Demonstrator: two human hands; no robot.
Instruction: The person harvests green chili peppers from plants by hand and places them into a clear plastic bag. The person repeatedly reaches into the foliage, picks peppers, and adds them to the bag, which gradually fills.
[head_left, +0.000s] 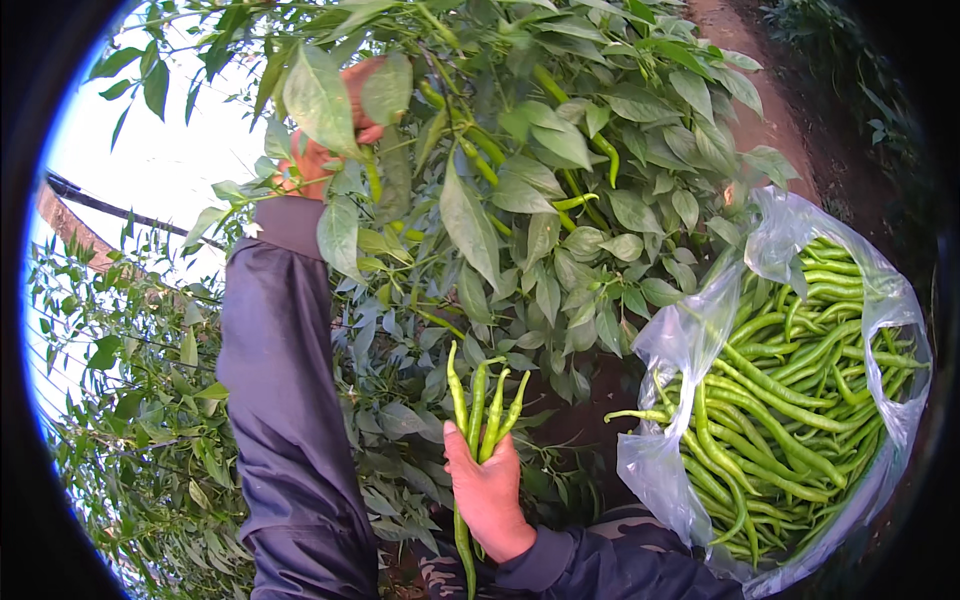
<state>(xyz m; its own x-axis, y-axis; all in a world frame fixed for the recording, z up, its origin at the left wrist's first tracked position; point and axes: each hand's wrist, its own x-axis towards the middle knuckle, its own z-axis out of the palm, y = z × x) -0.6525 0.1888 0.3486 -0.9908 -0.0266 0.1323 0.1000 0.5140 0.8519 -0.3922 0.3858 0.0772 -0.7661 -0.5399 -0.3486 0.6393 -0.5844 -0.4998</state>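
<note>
In my right hand (491, 487) is a small bunch of long green chili peppers (480, 409). Their tips fan upward above my thumb, and one or more hang down below my palm. Up among the foliage of a pepper plant (469, 217) is my left hand (307, 161), with broad leaves covering much of it. A green pepper (373, 174) hangs right by its fingers; whether they grip it is hidden. More peppers (480, 154) hang on the stems to the right of that hand.
To my right stands a clear plastic bag (679, 352), its mouth wide and filled with green chili peppers (787, 405). One pepper pokes out over its left rim. Brown soil (769, 112) runs past the plants at the upper right. More pepper foliage (150, 420) grows on the left.
</note>
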